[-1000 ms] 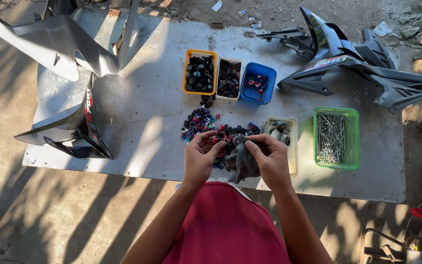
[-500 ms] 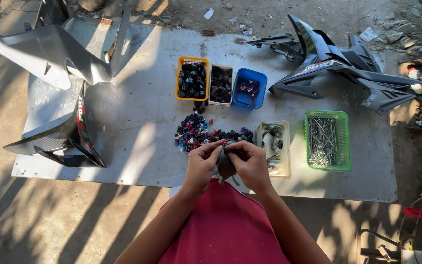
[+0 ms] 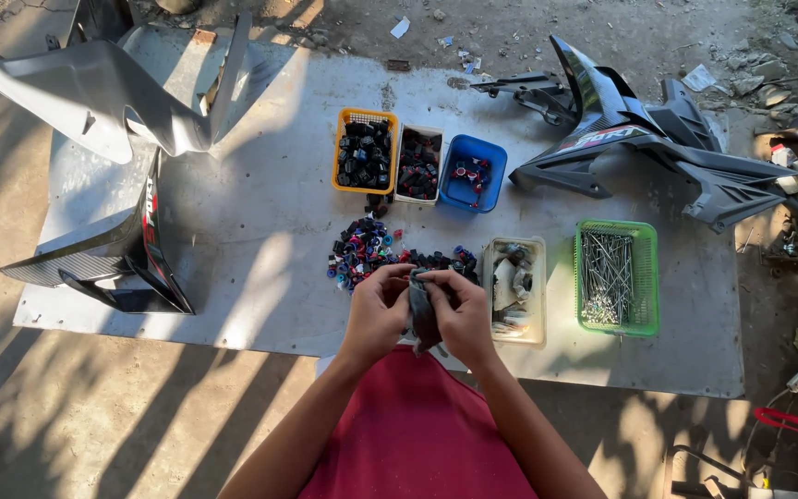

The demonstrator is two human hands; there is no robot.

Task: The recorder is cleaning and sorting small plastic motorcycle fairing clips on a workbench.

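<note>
Left edge of the desk (image 3: 260,268): a grey fairing panel (image 3: 94,92) and, below it, a black fairing panel (image 3: 122,259) lie well apart from the work and need no attention

Centre, near edge: the left hand (image 3: 379,310) and the right hand (image 3: 459,310) are both closed in a pinch on one dark grey rag (image 3: 422,314), held between them just above the desk edge, in front of the pile of small coloured caps (image 3: 371,254). Whether a small part sits inside the rag cannot be told. In my judgement the step is wiping or rubbing something within the cloth; it is best done with the fingertips working against each other low over the desk, so that anything dropped lands on the sheet rather than the ground

Behind the pile: an orange tray (image 3: 364,152), a white tray (image 3: 419,164) and a blue tray (image 3: 473,174) touch in a row, each holding small parts

Right of the hands: a cream tray (image 3: 513,291) of mixed bits sits just beside the right hand, near enough to be knocked. A green basket of nails (image 3: 616,277) follows, then a black fairing assembly (image 3: 658,139)
</note>
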